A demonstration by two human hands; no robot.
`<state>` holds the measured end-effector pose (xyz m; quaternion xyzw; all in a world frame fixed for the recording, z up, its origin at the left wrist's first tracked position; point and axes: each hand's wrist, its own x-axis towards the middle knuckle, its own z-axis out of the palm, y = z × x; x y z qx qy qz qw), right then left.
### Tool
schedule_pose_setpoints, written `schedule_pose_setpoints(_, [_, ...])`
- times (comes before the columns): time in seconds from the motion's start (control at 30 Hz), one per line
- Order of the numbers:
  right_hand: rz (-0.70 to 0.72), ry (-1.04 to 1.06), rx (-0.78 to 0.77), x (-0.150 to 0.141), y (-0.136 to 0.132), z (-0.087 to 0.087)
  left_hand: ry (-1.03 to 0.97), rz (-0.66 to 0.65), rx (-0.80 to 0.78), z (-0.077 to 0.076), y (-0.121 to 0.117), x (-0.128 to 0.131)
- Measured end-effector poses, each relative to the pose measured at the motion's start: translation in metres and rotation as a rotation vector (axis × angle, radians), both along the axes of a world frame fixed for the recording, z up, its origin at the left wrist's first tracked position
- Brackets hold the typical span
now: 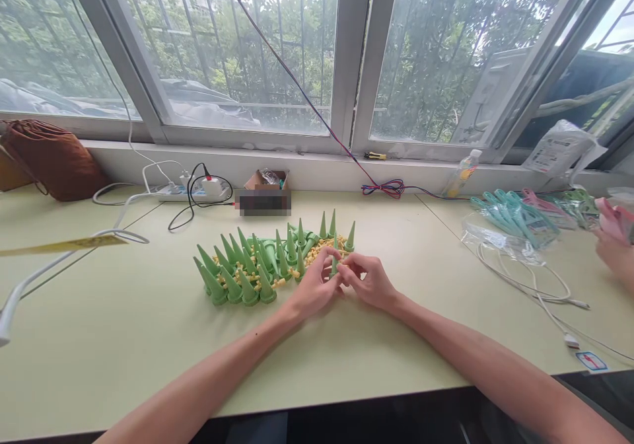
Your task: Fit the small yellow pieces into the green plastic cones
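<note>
1. Across the middle and bottom of the frame spreads the pale table (pixel 158 365) where my forearms reach, with windows (pixel 247 54) filling the top behind it
2. Left of centre stands a group of green cones (pixel 249 291), most upright with tips toward the top of the frame, a few lying on their sides at the back, small yellow parts in among them
3. Toward the right edge of the frame lie teal items (pixel 515 216) partly in clear plastic, well apart from my hands
4. Just right of centre, my left hand (pixel 317 285) is curled round one cone, thumb on the near side and forefinger arched behind
5. Close against it from the right, my right hand (pixel 371 282) has its fingertips drawn together at the cone's side; I cannot tell for sure what they grip
6. At the far right edge, another person's hand (pixel 617 259) is on something pink (pixel 614 219)
7. Just beyond my left fingers sits a heap of yellow parts (pixel 321 249), nearer to that hand than to the right
8. Between my two hands is the held cone (pixel 335 265), roughly upright, long axis running up the frame, left fingers around it, right fingertips meeting it from the side
9. By those right fingertips shows a speck of yellow, too small to make out
</note>
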<state>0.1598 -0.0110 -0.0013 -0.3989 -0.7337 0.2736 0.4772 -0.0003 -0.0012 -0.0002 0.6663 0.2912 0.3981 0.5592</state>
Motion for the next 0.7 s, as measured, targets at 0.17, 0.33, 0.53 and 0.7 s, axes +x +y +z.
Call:
schedule_pose_setpoints(0.17, [-0.052, -0.023, 0.031, 0.0009, 0.0041, -0.0049, 0.18, 0.235, 0.264, 0.0002, 0.0008, -0.0021])
schedule_pose_setpoints(0.33, [-0.079, -0.04, 0.043, 0.002, 0.0077, -0.0092, 0.274, 0.31, 0.445, 0.0019, 0.0008, -0.0037])
schedule_pose_setpoints(0.53, [-0.081, -0.058, 0.029, 0.0024, 0.0085, -0.0099, 0.275, 0.311, 0.46, 0.0007, 0.0019, -0.0039])
schedule_pose_setpoints(0.7, [-0.067, -0.069, 0.018, 0.0028, 0.0082, -0.0099, 0.28, 0.316, 0.455, -0.0008, 0.0022, -0.0039])
